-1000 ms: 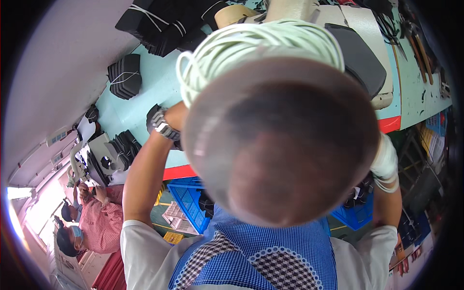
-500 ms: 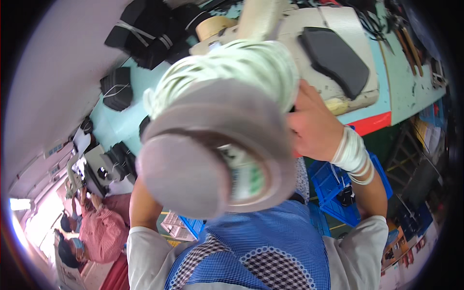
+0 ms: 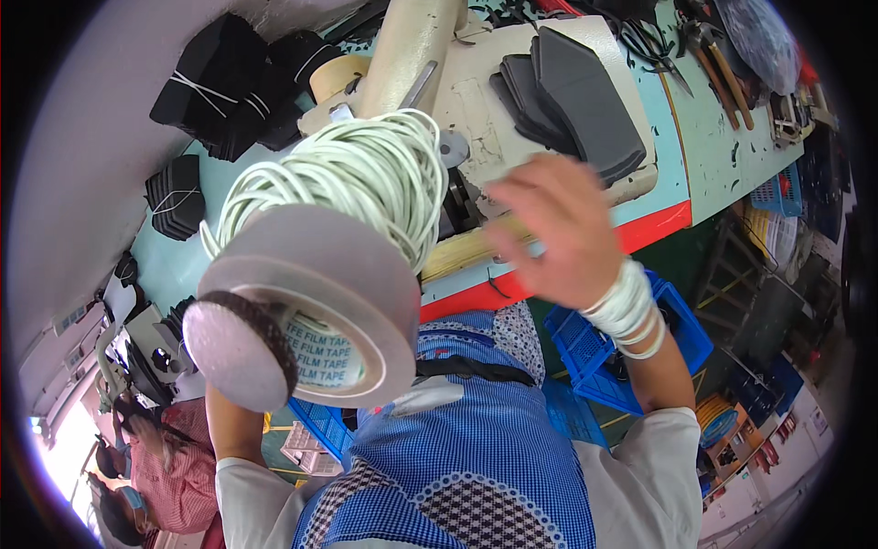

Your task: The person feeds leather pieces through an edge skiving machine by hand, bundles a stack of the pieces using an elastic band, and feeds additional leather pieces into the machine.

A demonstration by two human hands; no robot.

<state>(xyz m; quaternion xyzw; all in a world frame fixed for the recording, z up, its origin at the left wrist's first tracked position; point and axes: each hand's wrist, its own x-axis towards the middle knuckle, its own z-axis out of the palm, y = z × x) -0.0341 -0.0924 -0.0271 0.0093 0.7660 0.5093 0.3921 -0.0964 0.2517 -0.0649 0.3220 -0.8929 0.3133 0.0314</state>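
My right hand (image 3: 560,236) hovers near the front edge of the machine bed, its fingers apart and slightly blurred, with nothing in them. Several loops of white cord (image 3: 629,316) wrap its wrist. To its left, a coil of pale cord (image 3: 352,174) and a large grey roll of tape (image 3: 320,233) with a round disc (image 3: 229,352) at its front fill the near view. Behind them my left hand is hidden; only its forearm (image 3: 233,421) shows. Dark grey flat shaped pieces (image 3: 590,105) lie overlapping on the pale machine bed (image 3: 476,91), just beyond my right hand.
Tied bundles of black pieces (image 3: 215,87) sit at the far left. Scissors (image 3: 663,59) and wooden-handled tools (image 3: 722,78) lie at the far right. Blue crates (image 3: 681,334) stand below the red table edge (image 3: 654,226). At the lower left is a person in red (image 3: 174,476).
My right hand has come away from beside the cord coil, and its fingers have spread. Several overlapping dark pieces show on the bed where one showed before. The view has shifted.
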